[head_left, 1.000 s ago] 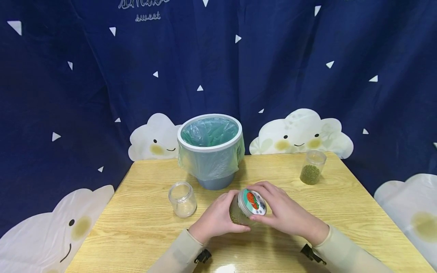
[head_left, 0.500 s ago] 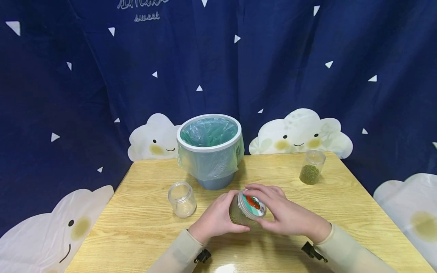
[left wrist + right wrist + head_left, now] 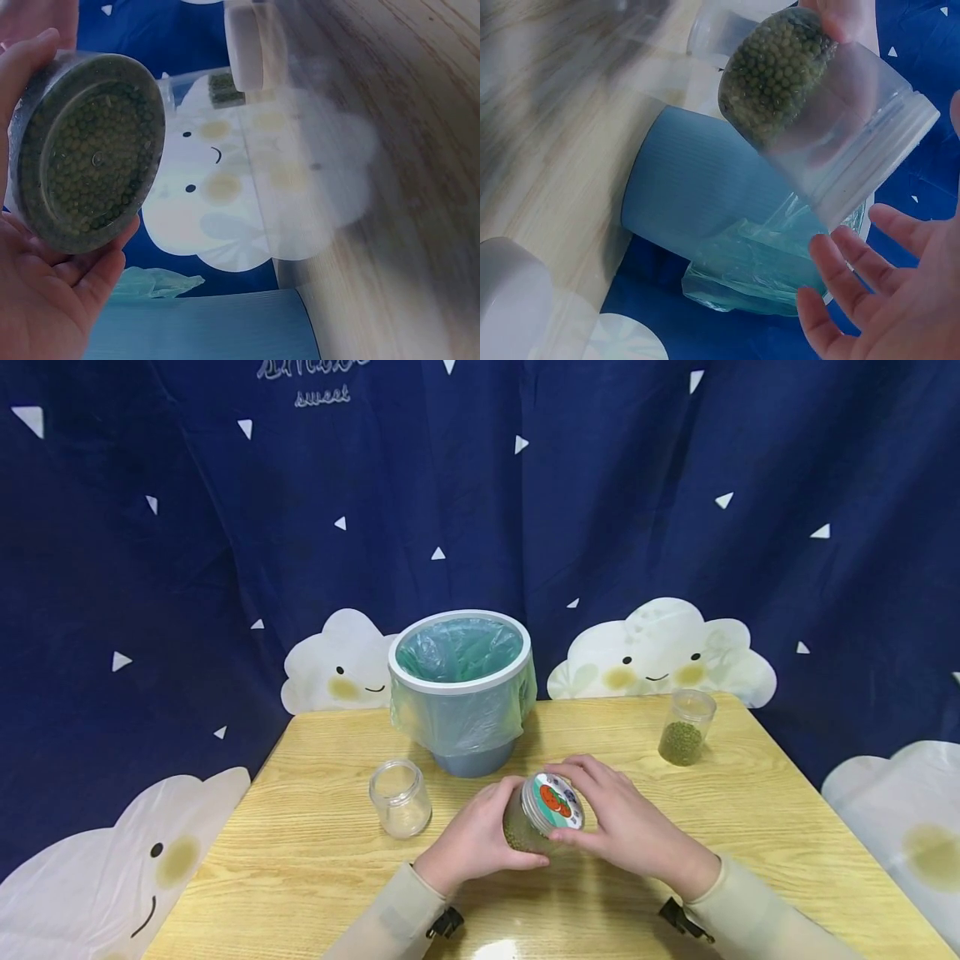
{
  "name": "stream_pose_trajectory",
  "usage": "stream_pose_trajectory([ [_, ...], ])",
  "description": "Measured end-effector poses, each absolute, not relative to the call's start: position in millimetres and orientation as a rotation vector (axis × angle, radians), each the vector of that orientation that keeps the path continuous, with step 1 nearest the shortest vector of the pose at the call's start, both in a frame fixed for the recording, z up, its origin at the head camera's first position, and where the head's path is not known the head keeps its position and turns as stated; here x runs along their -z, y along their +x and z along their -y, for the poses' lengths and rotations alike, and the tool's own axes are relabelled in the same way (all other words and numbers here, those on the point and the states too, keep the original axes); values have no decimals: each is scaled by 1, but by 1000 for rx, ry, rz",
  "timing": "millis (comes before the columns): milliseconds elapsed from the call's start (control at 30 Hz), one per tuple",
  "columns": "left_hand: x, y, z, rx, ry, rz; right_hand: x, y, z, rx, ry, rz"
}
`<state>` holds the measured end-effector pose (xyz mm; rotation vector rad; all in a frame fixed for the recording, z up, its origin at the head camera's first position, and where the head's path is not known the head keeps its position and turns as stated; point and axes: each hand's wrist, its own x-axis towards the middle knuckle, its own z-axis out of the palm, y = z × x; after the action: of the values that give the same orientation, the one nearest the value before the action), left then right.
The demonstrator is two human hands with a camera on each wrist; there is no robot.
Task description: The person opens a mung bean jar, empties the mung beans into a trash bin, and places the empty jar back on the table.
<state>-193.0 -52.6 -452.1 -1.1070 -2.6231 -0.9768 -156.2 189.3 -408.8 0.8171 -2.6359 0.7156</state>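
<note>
My left hand (image 3: 480, 835) grips a see-through plastic jar (image 3: 522, 828) of small green beans, tilted above the table, with its lid to the right. In the left wrist view the jar's round base (image 3: 97, 154) faces the camera, beans piled behind it. A printed lid (image 3: 557, 802) with an orange fruit picture sits on the jar's mouth. My right hand (image 3: 630, 822) is spread about this lid, thumb on the near side and fingers on the far side. In the right wrist view those fingers (image 3: 859, 259) are loosely extended, their tips right at the lid's rim.
To the left stands a clear lidless jar (image 3: 401, 800). Behind the hands is a blue-grey bin (image 3: 472, 764) lined with a green bag (image 3: 461, 722). Another clear jar (image 3: 684, 739), partly filled with green beans, stands at the table's (image 3: 300, 852) back right. A dark blue curtain (image 3: 480, 493) hangs behind.
My right hand has turned back and forth at the lid, and the lid's picture has rotated with it. The left hand and the jar it holds have stayed nearly in place.
</note>
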Motion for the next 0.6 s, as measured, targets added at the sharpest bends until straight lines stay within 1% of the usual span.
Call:
stream_pose_trajectory([
  [267,453,-193,53,967,-1118,2609,410,-156,-188,-723,816,2650],
  [600,451,-192,53,977,-1125,2623,407,-157,-191,-705,942,2615],
])
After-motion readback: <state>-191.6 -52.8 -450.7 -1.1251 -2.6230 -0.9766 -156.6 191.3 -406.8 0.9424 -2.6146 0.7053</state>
